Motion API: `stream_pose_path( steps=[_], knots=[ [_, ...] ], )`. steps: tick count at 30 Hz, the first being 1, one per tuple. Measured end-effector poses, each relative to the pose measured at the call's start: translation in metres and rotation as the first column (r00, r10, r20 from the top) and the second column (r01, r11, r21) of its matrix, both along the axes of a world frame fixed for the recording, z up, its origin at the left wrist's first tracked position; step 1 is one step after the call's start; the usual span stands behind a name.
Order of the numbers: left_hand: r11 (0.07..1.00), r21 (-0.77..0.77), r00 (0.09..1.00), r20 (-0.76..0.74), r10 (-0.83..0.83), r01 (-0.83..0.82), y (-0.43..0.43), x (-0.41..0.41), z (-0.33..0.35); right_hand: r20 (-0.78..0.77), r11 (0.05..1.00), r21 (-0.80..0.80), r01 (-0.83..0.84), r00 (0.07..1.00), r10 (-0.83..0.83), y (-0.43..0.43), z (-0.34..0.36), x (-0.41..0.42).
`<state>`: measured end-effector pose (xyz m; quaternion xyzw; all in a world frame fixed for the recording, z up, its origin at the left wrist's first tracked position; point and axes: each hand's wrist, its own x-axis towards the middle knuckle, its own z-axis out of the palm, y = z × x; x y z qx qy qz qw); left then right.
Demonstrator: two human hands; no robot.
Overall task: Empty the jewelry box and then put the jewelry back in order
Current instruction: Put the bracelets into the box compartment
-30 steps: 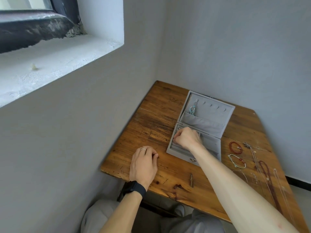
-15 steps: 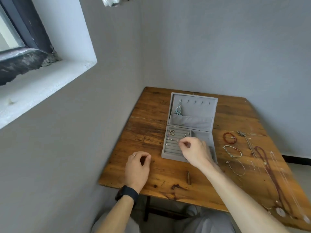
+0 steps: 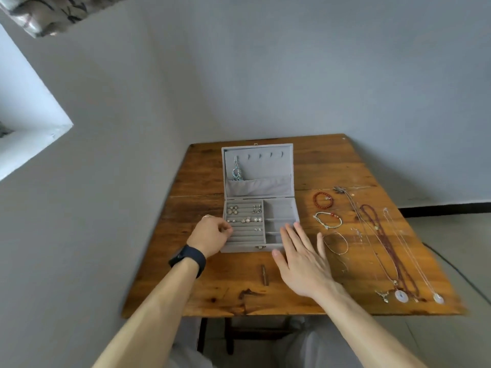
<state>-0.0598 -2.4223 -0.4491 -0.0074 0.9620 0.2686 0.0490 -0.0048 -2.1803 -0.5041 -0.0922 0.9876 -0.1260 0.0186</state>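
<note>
Jewelry box (image 3: 279, 208) corners hidden — right hand (image 3: 301, 258) spread flat, left hand (image 3: 211, 235) curled, hold unclear.

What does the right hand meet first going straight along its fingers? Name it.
The open grey fabric jewelry box: the right hand aims its straight fingers at the right-hand compartments, tips at the near corner. Hand height is unclear, so contact is uncertain.

No words, numbers or signs can be read, not on the grey felt jewelry box (image 3: 265, 166) or the black wrist band (image 3: 188, 257).
</note>
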Motion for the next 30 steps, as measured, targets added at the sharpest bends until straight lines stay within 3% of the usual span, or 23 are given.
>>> stream_pose_path(
  steps=[6,17,22,24,26,28,30],
  knots=[
    [0.988,-0.145,0.999,-0.017,0.048,-0.05,0.004,-0.001,-0.002,-0.008,1.0,-0.014,-0.011,1.0,0.011,-0.001,-0.003,0.0],
    [0.932,-0.359,0.992,0.088,0.094,-0.057,0.024,-0.016,0.019,0.029,0.999,-0.04,-0.022,0.999,0.024,0.001,-0.001,-0.003],
    [0.969,-0.014,0.955,0.165,0.246,-0.247,0.012,-0.022,0.004,0.036,0.999,-0.049,-0.018,0.999,0.02,0.0,-0.002,-0.003],
    [0.89,0.219,0.902,0.265,0.341,-0.401,0.007,-0.019,-0.003,0.041,0.998,-0.053,-0.02,0.999,0.022,0.0,-0.002,-0.003],
    [0.742,0.414,0.841,0.382,0.384,-0.527,0.004,-0.016,-0.009,0.044,0.998,-0.056,-0.02,0.999,0.023,0.001,-0.001,-0.003],
    [0.667,0.495,0.826,0.414,0.382,-0.557,0.003,-0.014,-0.012,0.049,0.998,-0.052,-0.022,0.999,0.024,0.001,0.0,-0.003],
    [0.664,0.516,0.838,0.394,0.377,-0.541,0.003,-0.013,-0.017,0.057,0.999,-0.042,-0.029,0.998,0.031,0.002,0.001,-0.002]
  ],
)
